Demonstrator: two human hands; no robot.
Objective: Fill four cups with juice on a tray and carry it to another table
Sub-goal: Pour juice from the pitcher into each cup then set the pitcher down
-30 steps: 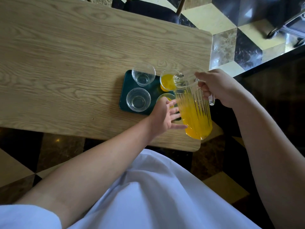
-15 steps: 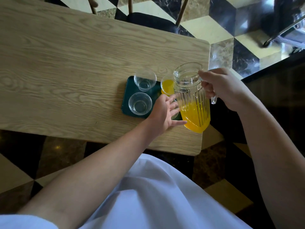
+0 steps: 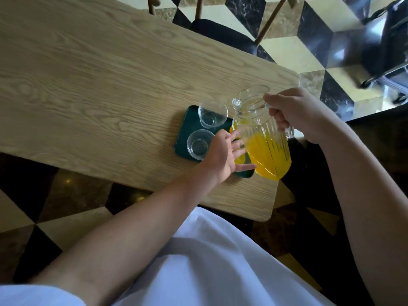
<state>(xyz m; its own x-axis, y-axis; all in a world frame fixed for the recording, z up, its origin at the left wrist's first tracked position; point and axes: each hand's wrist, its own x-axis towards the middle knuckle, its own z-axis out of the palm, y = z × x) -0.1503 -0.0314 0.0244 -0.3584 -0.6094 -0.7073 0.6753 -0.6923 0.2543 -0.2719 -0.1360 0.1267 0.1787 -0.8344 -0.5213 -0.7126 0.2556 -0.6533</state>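
Right now my right hand [image 3: 302,113] has its fingers curled round the handle of the ribbed glass pitcher [image 3: 262,133], which hangs upright above the right end of the green tray [image 3: 184,127], about half full of orange juice. My left hand [image 3: 223,153] reaches over the tray's near right part with fingers spread and straight, the tips close to the pitcher's side; I cannot tell whether they touch the glass. Two clear empty cups sit on the tray's left half, the far cup [image 3: 212,113] and the near cup [image 3: 199,144]. Behind my left hand and the pitcher I see orange patches of two more cups holding juice, mostly hidden. The tray lies near the right end of the wooden table [image 3: 88,85].
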